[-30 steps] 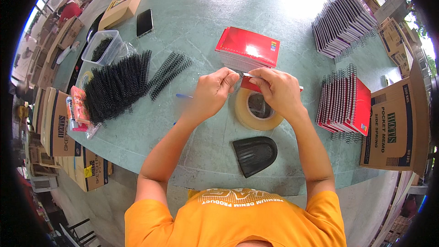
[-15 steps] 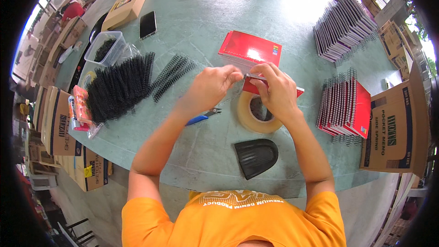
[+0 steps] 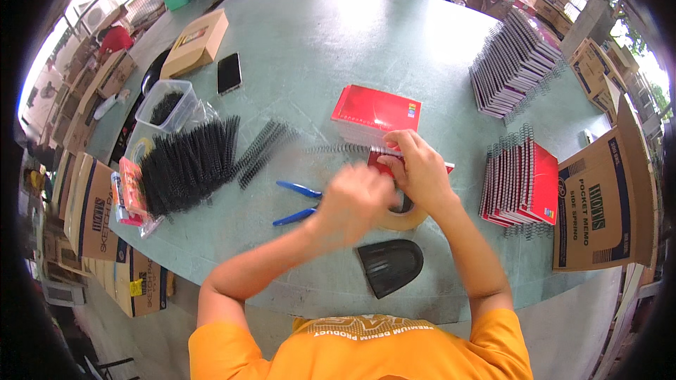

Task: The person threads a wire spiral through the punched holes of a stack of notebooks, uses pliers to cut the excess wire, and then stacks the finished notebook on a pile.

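My right hand (image 3: pixel 424 172) grips a small red notebook (image 3: pixel 381 160), thumb and fingers pinching its top edge. From the notebook's left end a black spiral coil (image 3: pixel 336 148) sticks out to the left. My left hand (image 3: pixel 358 198), smeared by motion, is just below and left of the notebook; its fingers cannot be made out. Beside it lie blue-handled cutters (image 3: pixel 299 217), handles spread and jaws hidden by the hand. Under my right hand lies a roll of clear tape (image 3: pixel 407 222), partly covered. Just beyond the notebook is a stack of red notebooks (image 3: pixel 378 107).
Black spiral coils (image 3: pixel 190 162) heap at left, with a clear plastic tub (image 3: pixel 167 105) behind. A phone (image 3: pixel 229 73) and flat carton (image 3: pixel 196 42) lie farther back. Coiled notebooks (image 3: pixel 517 183) stand at right beside an open cardboard box (image 3: pixel 598 200). A black curved piece (image 3: pixel 391 267) lies nearest me.
My left hand has moved from the notebook's left end down toward me. The coil now shows at that end, and the cutters' handles are uncovered. The whole view has shifted slightly.
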Demonstrator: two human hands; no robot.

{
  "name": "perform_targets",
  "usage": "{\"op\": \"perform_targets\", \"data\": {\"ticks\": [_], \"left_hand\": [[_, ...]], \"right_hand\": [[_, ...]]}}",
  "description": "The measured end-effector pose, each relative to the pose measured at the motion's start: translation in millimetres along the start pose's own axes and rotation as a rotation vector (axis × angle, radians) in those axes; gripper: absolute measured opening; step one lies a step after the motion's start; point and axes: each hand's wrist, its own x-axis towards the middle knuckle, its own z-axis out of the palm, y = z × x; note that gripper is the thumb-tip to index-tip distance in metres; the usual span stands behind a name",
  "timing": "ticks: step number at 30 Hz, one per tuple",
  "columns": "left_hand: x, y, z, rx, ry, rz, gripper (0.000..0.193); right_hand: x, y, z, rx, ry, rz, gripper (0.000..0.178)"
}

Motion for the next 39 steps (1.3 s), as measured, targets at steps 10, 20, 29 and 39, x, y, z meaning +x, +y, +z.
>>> {"op": "perform_targets", "data": {"ticks": [10,20,29,39], "left_hand": [[-58,60,28,-0.174,-0.305,-0.095,0.037],[-45,-20,-36,0.096,-0.438,-0.337,0.043],[-78,-57,-42,0.269,-0.58,-0.27,0.06],[-60,57,5,-0.492,-0.66,-0.449,0.049]], "right_hand": [[-10,-1,5,-0.192,0.031,-0.001,0.015],[-11,0,9,-0.089,0.137,0.026,0.016],[-10,0,12,-0.004,0.171,-0.001,0.013],[-15,14,-24,0.11,-0.003,0.204,0.024]]}}
